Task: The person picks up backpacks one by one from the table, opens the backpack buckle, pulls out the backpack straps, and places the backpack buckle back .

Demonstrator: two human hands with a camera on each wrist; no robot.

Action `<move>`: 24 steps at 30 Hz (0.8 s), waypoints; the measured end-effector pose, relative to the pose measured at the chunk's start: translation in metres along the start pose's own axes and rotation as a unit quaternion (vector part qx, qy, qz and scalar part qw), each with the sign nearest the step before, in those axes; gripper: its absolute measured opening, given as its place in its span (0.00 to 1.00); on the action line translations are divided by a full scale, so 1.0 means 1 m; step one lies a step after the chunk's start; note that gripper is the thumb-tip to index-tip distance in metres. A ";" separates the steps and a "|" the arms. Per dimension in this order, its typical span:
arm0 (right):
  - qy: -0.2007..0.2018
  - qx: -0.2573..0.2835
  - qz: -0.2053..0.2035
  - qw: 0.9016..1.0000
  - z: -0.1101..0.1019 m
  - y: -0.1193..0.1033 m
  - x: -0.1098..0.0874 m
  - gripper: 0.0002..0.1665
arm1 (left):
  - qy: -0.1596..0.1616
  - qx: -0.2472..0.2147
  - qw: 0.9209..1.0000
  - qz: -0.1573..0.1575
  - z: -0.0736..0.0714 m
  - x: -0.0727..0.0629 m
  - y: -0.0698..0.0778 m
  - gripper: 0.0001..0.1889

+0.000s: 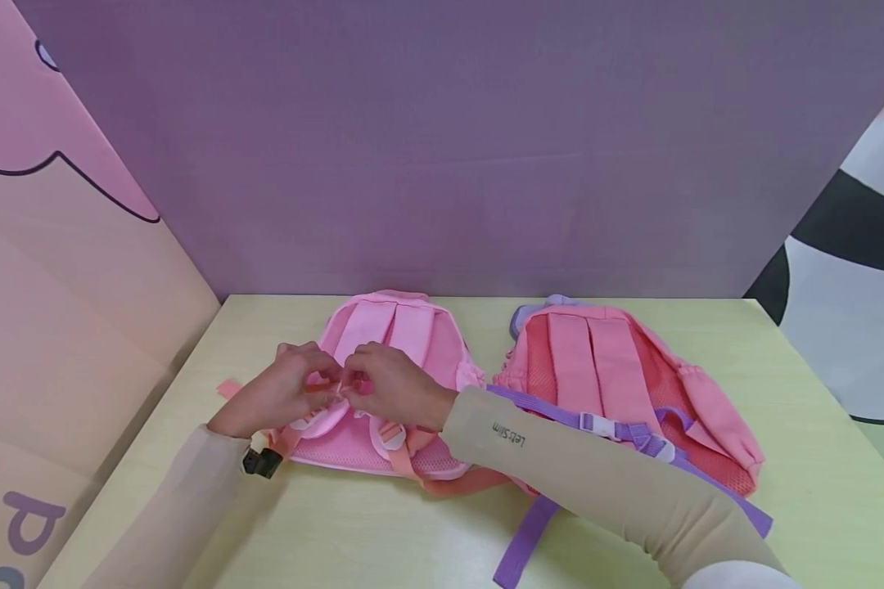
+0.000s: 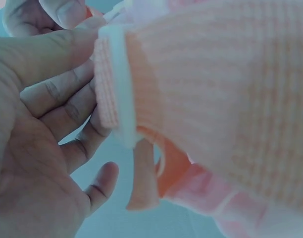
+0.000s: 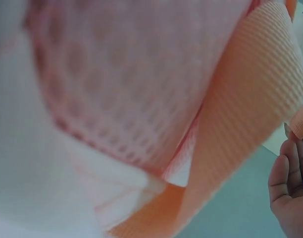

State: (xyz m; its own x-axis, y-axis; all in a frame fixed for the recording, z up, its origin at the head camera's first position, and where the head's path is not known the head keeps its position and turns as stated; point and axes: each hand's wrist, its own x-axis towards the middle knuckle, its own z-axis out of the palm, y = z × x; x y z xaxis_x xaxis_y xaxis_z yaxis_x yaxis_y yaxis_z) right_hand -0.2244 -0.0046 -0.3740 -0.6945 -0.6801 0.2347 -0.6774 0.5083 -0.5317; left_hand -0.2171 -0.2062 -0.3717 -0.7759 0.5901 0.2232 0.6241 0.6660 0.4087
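A light pink backpack [image 1: 361, 446] lies on the table with its shoulder straps facing up. Over its middle, both hands meet fingertip to fingertip. My left hand [image 1: 283, 393] pinches a narrow orange strap [image 1: 322, 387] between thumb and fingers. Opposite it, my right hand [image 1: 394, 384] pinches a small whitish buckle piece [image 1: 339, 391] on that strap; the fingers hide most of it. In the left wrist view a white strap slider [image 2: 123, 84] with orange webbing [image 2: 201, 94] hangs close by the left fingers. The right wrist view shows mostly mesh [image 3: 107, 74] and an orange strap [image 3: 240, 104].
A coral pink backpack [image 1: 611, 360] with purple straps [image 1: 526, 540] lies to the right, partly under the right forearm. A purple wall [image 1: 457, 147] stands behind the table [image 1: 339, 532]; printed panels stand at both sides.
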 end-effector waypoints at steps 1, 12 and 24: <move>0.002 -0.006 -0.003 1.000 0.000 0.000 0.000 0.05 | 0.000 -0.002 1.000 0.003 0.000 0.000 0.000 0.12; 0.017 -0.012 -0.004 1.000 0.000 0.000 -0.003 0.07 | 0.002 -0.006 1.000 0.001 0.000 0.000 -0.002 0.12; 0.017 -0.027 -0.012 0.999 0.003 -0.002 0.003 0.02 | -0.001 -0.008 1.000 0.004 0.000 0.000 -0.003 0.13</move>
State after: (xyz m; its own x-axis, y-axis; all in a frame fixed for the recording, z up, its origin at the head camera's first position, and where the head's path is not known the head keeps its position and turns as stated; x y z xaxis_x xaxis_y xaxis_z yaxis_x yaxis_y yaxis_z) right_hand -0.2245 -0.0091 -0.3744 -0.6844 -0.6753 0.2749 -0.7062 0.5203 -0.4802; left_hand -0.2188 -0.2078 -0.3732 -0.7710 0.5958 0.2251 0.6285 0.6545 0.4203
